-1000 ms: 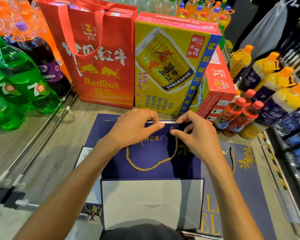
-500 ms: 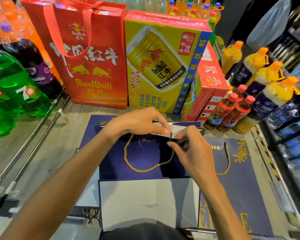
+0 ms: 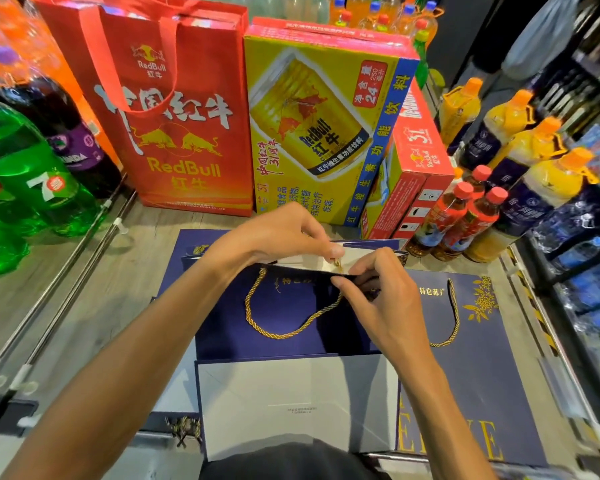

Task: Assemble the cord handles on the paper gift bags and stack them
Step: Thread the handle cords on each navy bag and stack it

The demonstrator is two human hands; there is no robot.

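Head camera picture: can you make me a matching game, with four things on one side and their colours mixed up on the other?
Things:
1. cord handle
2. gift bag under the hands
3. tall carrier bag at the back
4. big bottle on the left

Colours:
A. green
B. gold
C. red
D. navy blue

Pairs: 1-B, 2-D, 3-C, 4-A.
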